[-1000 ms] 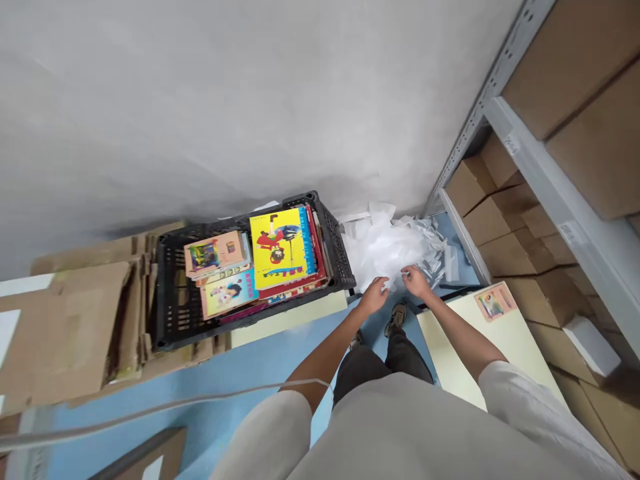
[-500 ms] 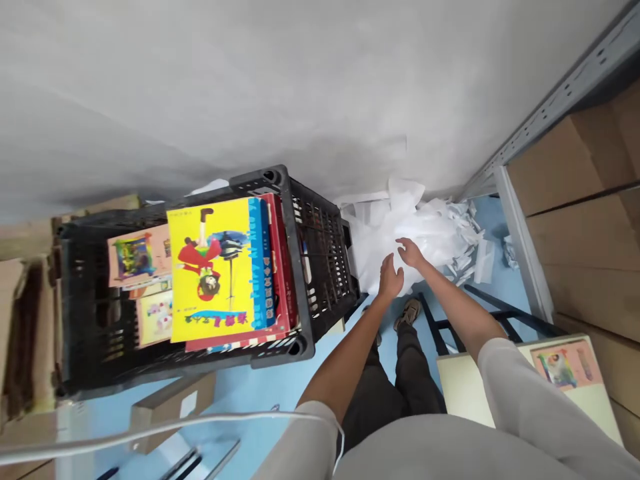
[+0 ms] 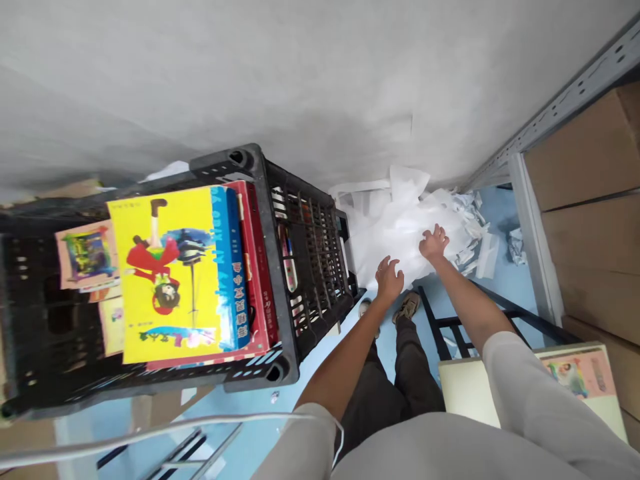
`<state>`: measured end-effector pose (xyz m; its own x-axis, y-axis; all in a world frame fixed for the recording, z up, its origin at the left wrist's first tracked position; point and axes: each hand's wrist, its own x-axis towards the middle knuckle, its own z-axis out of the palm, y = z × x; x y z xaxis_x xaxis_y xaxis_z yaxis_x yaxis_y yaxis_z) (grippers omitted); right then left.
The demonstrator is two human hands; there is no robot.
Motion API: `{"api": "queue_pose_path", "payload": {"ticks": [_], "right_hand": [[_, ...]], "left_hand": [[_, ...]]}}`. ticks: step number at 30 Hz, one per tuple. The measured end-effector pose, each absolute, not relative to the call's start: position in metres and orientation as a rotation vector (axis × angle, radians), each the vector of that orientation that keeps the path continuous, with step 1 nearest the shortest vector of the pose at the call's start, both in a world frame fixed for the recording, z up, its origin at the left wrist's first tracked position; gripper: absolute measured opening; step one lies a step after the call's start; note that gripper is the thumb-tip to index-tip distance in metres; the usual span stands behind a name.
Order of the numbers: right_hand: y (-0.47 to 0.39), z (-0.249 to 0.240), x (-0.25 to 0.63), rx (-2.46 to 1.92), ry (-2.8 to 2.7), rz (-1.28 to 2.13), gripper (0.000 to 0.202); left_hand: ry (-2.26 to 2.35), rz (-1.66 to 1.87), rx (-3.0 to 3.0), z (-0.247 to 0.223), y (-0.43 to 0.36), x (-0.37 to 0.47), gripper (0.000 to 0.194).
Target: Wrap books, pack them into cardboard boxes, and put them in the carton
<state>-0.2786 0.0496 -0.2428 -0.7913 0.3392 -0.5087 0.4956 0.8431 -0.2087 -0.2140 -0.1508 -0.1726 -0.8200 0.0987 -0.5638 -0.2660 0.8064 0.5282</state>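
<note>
My left hand (image 3: 390,277) hangs in front of a crumpled white plastic bag (image 3: 415,213), its thumb apart from its bent fingers and nothing in it. To the right and a little farther forward is my right hand (image 3: 434,241), also over the white bag, with fingers loosely curled and spread; I see nothing held. Whether either hand touches the bag I cannot tell. Left of my hands stands a black slatted crate (image 3: 310,247). On top in it lies a yellow picture book with a blue spine (image 3: 170,273), over a red book (image 3: 260,267).
A pale wall (image 3: 300,73) runs along the back. Brown cardboard boxes (image 3: 590,227) fill a grey metal rack at right. Below them a pink picture card (image 3: 575,375) lies on a cream surface. Paper scraps (image 3: 470,233) lie beside the bag. A white cable (image 3: 200,421) crosses the lower left.
My right hand has moved to the right, away from my left hand, and its fingers have spread. The crate appears farther left as the view has shifted.
</note>
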Motion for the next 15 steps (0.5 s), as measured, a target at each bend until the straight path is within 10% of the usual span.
{"api": "queue_pose_path", "payload": {"ticks": [8, 15], "right_hand": [[0.064, -0.244, -0.261, 0.477, 2.639, -0.563, 0.037], [0.059, -0.214, -0.253, 0.648, 2.659, -0.939, 0.038]], "left_hand": [[2.313, 0.660, -0.368, -0.171, -0.149, -0.215, 0.047], [2.368, 1.249, -0.159, -0.155, -0.143, -0.217, 0.063]]}}
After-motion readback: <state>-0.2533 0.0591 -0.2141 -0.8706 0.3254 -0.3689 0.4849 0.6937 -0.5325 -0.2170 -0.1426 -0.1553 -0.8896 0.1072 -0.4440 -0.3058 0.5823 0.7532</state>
